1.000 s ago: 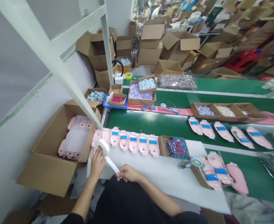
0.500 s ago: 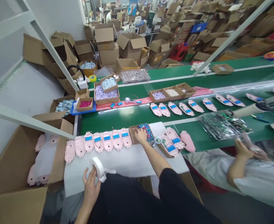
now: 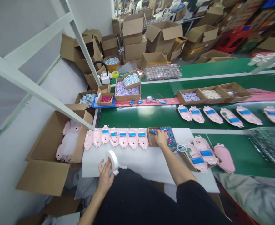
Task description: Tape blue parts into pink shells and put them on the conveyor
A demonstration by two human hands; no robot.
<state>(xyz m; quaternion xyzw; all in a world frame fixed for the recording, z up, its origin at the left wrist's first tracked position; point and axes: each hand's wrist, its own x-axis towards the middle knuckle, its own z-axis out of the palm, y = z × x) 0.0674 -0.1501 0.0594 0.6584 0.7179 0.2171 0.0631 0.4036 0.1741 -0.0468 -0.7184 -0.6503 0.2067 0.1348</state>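
My left hand [image 3: 106,175] grips a roll of white tape [image 3: 113,161] above the white foam sheet, and a loose tape end sticks out to the right. My right hand [image 3: 161,137] reaches into a small cardboard box [image 3: 152,142], with a blue battery [image 3: 153,132] at its fingertips. More blue batteries with thin wires [image 3: 171,136] fill the right side of that box. Left of it stands a row of pink plastic shells [image 3: 123,142]; several carry a blue battery, while the two leftmost show none. Pink shells with batteries and green boards [image 3: 199,153] lie in a box on the right.
A small handheld fan [image 3: 181,148] lies beside the battery box. Several pink shells [image 3: 212,115] rest on the green conveyor [image 3: 137,117]. Trays of rings [image 3: 128,89] stand behind it. A slanted metal post [image 3: 81,47] and a large carton [image 3: 48,143] are at left. A person's sleeve shows at right.
The view has swung right-to-left, so things sit further right now. My right hand has shifted toward the box's left part, a blue battery now showing at its fingertips. My left hand keeps the tape.
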